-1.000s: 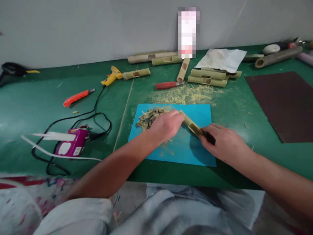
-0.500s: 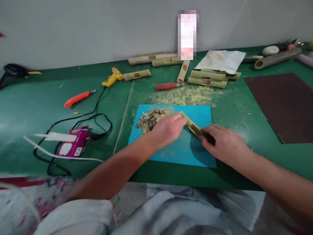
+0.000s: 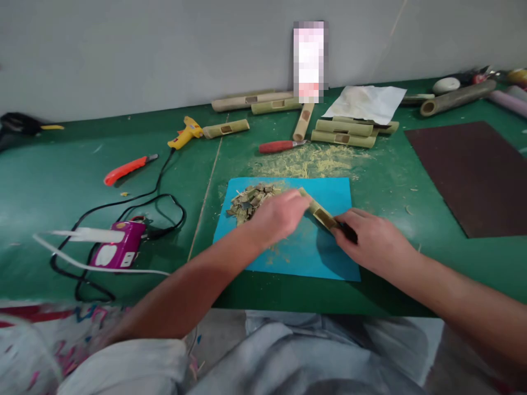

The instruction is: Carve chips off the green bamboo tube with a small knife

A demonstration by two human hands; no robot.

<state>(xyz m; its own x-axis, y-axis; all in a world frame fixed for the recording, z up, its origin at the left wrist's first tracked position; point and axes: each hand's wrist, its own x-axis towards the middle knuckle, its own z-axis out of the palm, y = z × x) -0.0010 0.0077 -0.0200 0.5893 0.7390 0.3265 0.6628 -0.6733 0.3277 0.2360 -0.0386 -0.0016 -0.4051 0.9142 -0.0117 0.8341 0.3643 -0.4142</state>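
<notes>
A short bamboo tube [image 3: 313,205] with a rectangular window cut in its side lies slantwise above a blue sheet [image 3: 296,258]. At its far end the fingers of my left hand [image 3: 284,211] are closed on the tube, close beside a pile of bamboo chips [image 3: 252,202]. My right hand [image 3: 373,236] grips the near end, thumb and fingers on either side. A dark patch shows between thumb and fingers there; whether it is shadow or a separate thing I cannot tell.
Cut bamboo tubes [image 3: 343,137], a red-handled knife [image 3: 275,146] and pale shavings lie beyond the sheet. Leftward are a yellow glue gun [image 3: 187,133], an orange cutter [image 3: 125,171] and a purple power adapter [image 3: 119,245] with cords. A dark brown board [image 3: 469,181] lies right.
The whole view has shifted slightly. Both hands keep their hold on the bamboo tube, with hardly any visible movement against the blue sheet.
</notes>
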